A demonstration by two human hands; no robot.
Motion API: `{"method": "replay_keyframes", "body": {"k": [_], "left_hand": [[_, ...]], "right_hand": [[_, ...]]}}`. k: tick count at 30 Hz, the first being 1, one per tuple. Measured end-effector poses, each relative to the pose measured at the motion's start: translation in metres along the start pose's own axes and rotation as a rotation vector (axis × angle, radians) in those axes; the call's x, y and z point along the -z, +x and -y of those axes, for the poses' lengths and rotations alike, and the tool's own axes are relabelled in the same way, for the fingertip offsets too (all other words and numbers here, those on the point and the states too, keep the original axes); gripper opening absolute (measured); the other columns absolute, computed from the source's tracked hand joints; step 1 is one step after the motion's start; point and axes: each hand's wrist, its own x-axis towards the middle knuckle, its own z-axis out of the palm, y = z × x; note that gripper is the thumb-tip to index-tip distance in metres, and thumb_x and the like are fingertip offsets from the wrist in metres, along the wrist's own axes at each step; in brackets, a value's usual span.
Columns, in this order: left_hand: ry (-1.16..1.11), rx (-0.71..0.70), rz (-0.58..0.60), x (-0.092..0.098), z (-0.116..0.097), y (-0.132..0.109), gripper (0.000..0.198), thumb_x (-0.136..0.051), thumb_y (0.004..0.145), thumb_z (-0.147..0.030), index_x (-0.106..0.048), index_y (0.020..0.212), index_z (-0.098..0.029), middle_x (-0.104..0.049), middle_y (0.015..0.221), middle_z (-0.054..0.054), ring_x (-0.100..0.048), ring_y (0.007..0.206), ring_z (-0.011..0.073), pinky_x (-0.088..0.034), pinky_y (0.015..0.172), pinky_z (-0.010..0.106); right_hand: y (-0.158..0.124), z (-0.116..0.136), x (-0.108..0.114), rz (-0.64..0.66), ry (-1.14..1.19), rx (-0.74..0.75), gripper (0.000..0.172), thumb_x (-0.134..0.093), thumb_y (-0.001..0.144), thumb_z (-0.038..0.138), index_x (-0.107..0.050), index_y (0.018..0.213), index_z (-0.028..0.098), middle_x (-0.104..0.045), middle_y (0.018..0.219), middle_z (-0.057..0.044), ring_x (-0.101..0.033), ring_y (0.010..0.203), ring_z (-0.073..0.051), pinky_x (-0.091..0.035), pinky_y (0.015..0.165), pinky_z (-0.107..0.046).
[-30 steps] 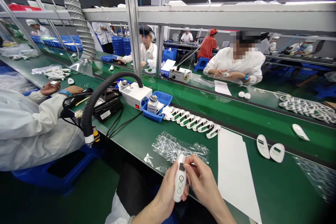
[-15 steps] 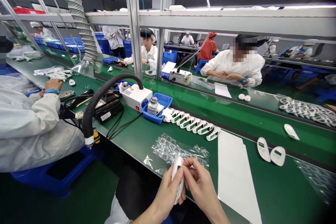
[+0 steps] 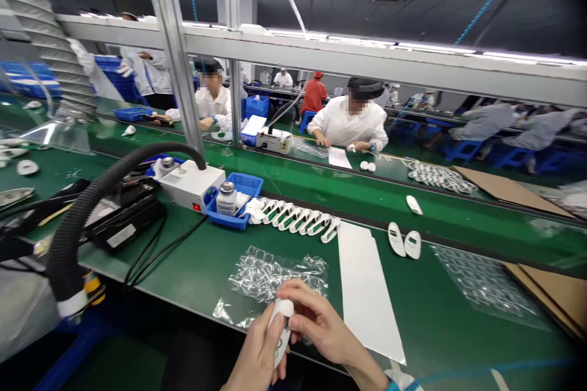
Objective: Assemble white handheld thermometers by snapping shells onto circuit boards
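In my left hand (image 3: 259, 345) is a white oval plastic device housing (image 3: 283, 342), tilted up, with a dark window near its top and greenish markings lower down. The fingers wrap round it, the thumb along its face. My right hand (image 3: 316, 324) is closed at the housing's upper end, thumb by the window and forefinger over the top; its fingertips are partly hidden. Just beyond both hands lies a clear plastic bag (image 3: 275, 272) of small transparent parts. A white paper strip (image 3: 369, 293) lies to the right of my hands.
Behind the bag stand several white housings with green boards (image 3: 298, 219) in a row. A blue tray (image 3: 247, 186) holds a bottle (image 3: 226, 198). Left are a white box (image 3: 190, 183) and a black hose (image 3: 73, 226). Two white shells (image 3: 403, 241) lie right. Co-workers sit across the belt (image 3: 293, 180).
The view has swung right, so the bench things appear further left. My right fingers have moved over the top of the housing, which stays in my left hand.
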Motion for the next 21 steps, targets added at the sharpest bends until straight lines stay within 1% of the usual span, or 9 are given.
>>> {"method": "replay_keyframes", "body": {"k": [2,4,6,8,11,13,15,18,21], "left_hand": [[0.03,0.041,-0.019,0.0,0.004,-0.001,0.06,-0.04,0.083,-0.068,-0.059,0.105,-0.016,-0.056,0.06,0.0,-0.043,0.037,0.0076,-0.031,0.034,0.018],[0.078,0.063,-0.079,0.001,0.006,0.0,0.061,-0.046,0.079,-0.07,-0.062,0.107,-0.018,-0.064,0.07,0.006,-0.052,0.045,0.013,-0.044,0.042,0.024],[0.109,0.042,-0.109,0.004,0.002,0.004,0.061,-0.052,0.075,-0.07,-0.065,0.108,-0.021,-0.069,0.091,0.011,-0.064,0.069,0.0215,-0.055,0.063,0.032],[0.128,-0.014,-0.125,0.012,-0.008,0.011,0.061,-0.049,0.076,-0.07,-0.063,0.113,-0.024,-0.064,0.117,0.01,-0.061,0.103,0.0281,-0.05,0.092,0.039],[0.155,-0.049,-0.196,0.032,-0.022,0.025,0.062,-0.035,0.083,-0.069,-0.054,0.126,-0.028,-0.05,0.138,0.004,-0.041,0.131,0.0273,-0.03,0.114,0.046],[0.18,-0.019,-0.214,0.047,-0.026,0.033,0.061,-0.033,0.084,-0.069,-0.051,0.126,-0.029,-0.047,0.141,0.002,-0.038,0.134,0.026,-0.029,0.115,0.046],[0.213,0.004,-0.216,0.058,-0.025,0.037,0.061,-0.035,0.083,-0.07,-0.053,0.124,-0.029,-0.048,0.141,0.003,-0.039,0.133,0.0264,-0.032,0.113,0.044],[0.237,-0.012,-0.228,0.062,-0.019,0.037,0.06,-0.039,0.082,-0.069,-0.057,0.12,-0.026,-0.051,0.138,0.005,-0.043,0.131,0.027,-0.036,0.111,0.041],[0.204,-0.039,-0.25,0.055,-0.015,0.031,0.055,-0.044,0.082,-0.066,-0.061,0.115,-0.024,-0.056,0.132,0.006,-0.05,0.124,0.0265,-0.041,0.107,0.037]], "right_hand": [[-0.002,0.012,0.005,0.009,-0.056,0.014,0.035,-0.058,0.088,0.046,-0.063,0.117,0.027,-0.05,0.115,-0.007,-0.057,0.081,-0.013,-0.051,0.07,-0.025],[-0.006,0.024,0.009,-0.005,-0.194,0.034,0.03,-0.06,0.087,0.043,-0.067,0.109,0.025,-0.054,0.107,-0.006,-0.056,0.089,-0.015,-0.048,0.076,-0.025],[-0.007,0.032,0.016,-0.021,-0.319,0.041,0.024,-0.06,0.087,0.039,-0.069,0.104,0.023,-0.057,0.102,-0.005,-0.055,0.091,-0.015,-0.046,0.077,-0.024],[-0.004,0.031,0.034,-0.085,-0.404,0.045,0.023,-0.059,0.088,0.036,-0.068,0.104,0.022,-0.057,0.101,-0.005,-0.055,0.087,-0.014,-0.047,0.071,-0.023],[0.016,0.018,0.088,-0.353,-0.461,0.056,0.029,-0.059,0.085,0.04,-0.066,0.102,0.017,-0.055,0.102,-0.007,-0.058,0.073,-0.012,-0.049,0.057,-0.021],[0.037,0.007,0.139,-0.664,-0.496,0.038,0.036,-0.06,0.081,0.044,-0.064,0.099,0.014,-0.056,0.102,-0.009,-0.059,0.063,-0.011,-0.05,0.05,-0.022],[0.06,-0.002,0.19,-0.83,-0.537,0.031,0.039,-0.054,0.083,0.041,-0.059,0.109,0.012,-0.054,0.111,-0.013,-0.062,0.067,-0.012,-0.053,0.056,-0.025],[0.083,-0.015,0.246,-0.948,-0.613,-0.009,0.045,-0.052,0.082,0.032,-0.054,0.121,0.01,-0.049,0.122,-0.017,-0.062,0.073,-0.013,-0.054,0.064,-0.028],[0.087,-0.033,0.266,-0.94,-0.723,-0.06,0.035,-0.05,0.079,0.023,-0.061,0.108,0.007,-0.057,0.108,-0.016,-0.061,0.075,-0.016,-0.053,0.071,-0.032]]}}
